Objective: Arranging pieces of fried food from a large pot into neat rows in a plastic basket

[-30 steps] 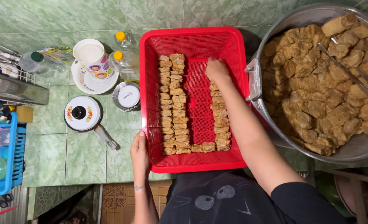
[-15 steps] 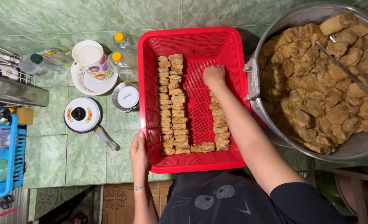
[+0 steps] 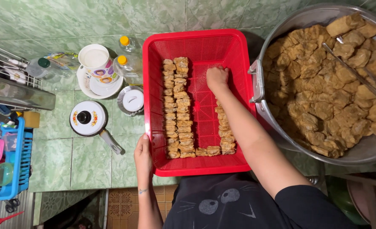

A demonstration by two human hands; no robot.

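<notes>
Left hand (image 3: 143, 153): rests flat on the near-left rim of the red basket (image 3: 196, 40), fingers together along its edge.
Fried pieces (image 3: 178, 108): lined up in rows inside the basket — two columns at left, one at right, joined along the near side.
Right hand (image 3: 216, 78): at the far end of the right row, fingers curled down on a piece — grip hidden.
Metal basin (image 3: 306, 17): right of the basket, heaped with more pieces.

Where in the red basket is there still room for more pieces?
In the red basket, bare mesh lies along the top, above the right hand, and down the middle between the fried tofu rows. The left side is crowded, and the big pot is full.
</notes>
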